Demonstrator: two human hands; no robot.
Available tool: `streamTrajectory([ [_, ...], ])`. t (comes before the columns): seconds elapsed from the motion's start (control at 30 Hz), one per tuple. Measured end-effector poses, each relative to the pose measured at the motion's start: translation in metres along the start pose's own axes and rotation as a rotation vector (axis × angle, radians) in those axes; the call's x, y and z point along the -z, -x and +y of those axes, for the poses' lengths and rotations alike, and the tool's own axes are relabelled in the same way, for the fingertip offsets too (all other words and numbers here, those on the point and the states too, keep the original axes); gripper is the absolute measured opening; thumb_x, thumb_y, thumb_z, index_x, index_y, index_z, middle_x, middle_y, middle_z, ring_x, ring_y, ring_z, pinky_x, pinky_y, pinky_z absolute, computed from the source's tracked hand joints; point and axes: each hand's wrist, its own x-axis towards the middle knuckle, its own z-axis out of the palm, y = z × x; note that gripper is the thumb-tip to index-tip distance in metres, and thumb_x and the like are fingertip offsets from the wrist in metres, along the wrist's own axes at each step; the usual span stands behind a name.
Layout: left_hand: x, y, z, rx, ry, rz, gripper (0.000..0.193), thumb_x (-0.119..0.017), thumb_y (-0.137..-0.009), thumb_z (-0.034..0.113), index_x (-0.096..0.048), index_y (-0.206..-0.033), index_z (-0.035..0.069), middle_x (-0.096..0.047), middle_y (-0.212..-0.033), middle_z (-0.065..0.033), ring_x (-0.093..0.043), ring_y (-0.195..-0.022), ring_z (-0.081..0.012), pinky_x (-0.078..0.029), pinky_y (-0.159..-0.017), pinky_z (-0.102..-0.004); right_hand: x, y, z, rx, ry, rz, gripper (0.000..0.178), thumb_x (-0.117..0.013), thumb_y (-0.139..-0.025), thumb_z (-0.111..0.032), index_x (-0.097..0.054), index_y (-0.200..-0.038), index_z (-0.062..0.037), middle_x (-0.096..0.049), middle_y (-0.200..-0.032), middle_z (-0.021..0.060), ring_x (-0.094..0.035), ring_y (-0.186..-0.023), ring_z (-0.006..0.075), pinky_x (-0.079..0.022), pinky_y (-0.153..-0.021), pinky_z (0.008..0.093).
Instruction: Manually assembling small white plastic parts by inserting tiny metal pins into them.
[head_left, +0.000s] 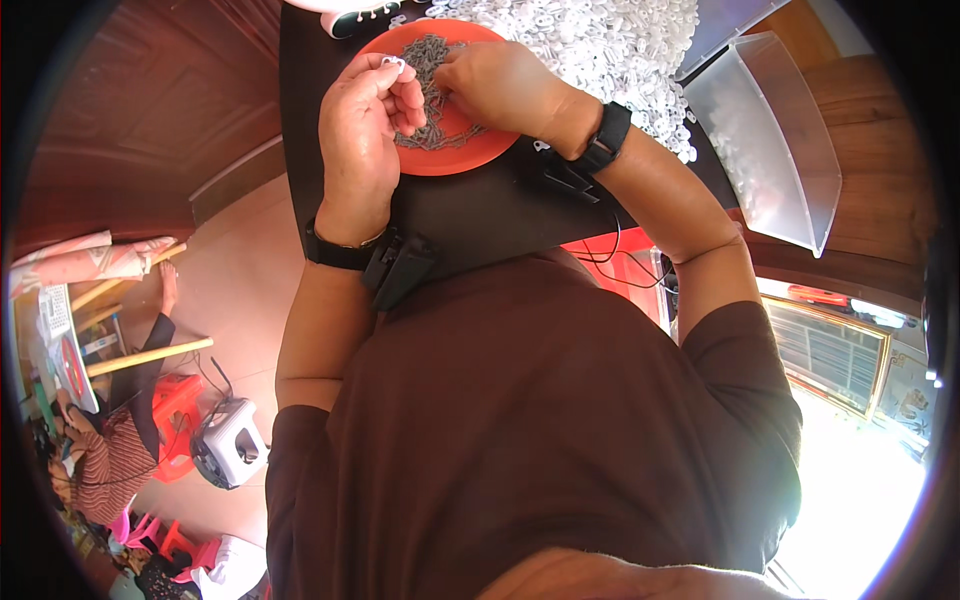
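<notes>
My left hand (362, 125) is raised over the left side of a round orange plate (470, 158). Pinched between its thumb and forefinger is a small white plastic clip (394, 64). A heap of thin grey nails or screws (428, 134) lies on the plate; they are too small to tell which. My right hand (508, 88) reaches in from the right with its fingers bent down and pressed together at the heap. Its fingertips are partly hidden, so whatever they hold does not show.
A large pile of white plastic clips (610, 50) covers the dark table (450, 215) behind and right of the plate. A clear plastic bin (775, 140) stands to the right. A white shoe (345, 20) shows at the far left. Another person (115, 465) sits at lower left.
</notes>
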Motion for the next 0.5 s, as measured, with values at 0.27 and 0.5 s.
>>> streamTrajectory([
  [0.27,0.004,0.001,0.0,-0.007,-0.007,-0.009,0.016,-0.048,-0.086,0.018,-0.055,-0.082,0.004,-0.055,-0.067,-0.0049,-0.05,-0.057,-0.0129,-0.036,-0.053,-0.0237,0.007,-0.013,-0.01,-0.007,0.056,-0.144,0.01,-0.057,-0.075,-0.013,-0.063,-0.08,-0.0078,-0.063,-0.075,0.01,-0.064,-0.074,0.0259,-0.051,-0.063,0.0351],
  [0.5,0.001,0.001,0.001,0.002,-0.029,-0.016,0.016,-0.048,-0.087,0.019,-0.054,-0.085,0.004,-0.054,-0.068,-0.0051,-0.05,-0.059,-0.0133,-0.036,-0.055,-0.0244,0.011,-0.018,-0.011,-0.028,0.015,-0.167,0.014,-0.062,-0.072,-0.019,-0.068,-0.078,-0.0079,-0.067,-0.078,0.0101,-0.066,-0.076,0.027,-0.052,-0.064,0.038],
])
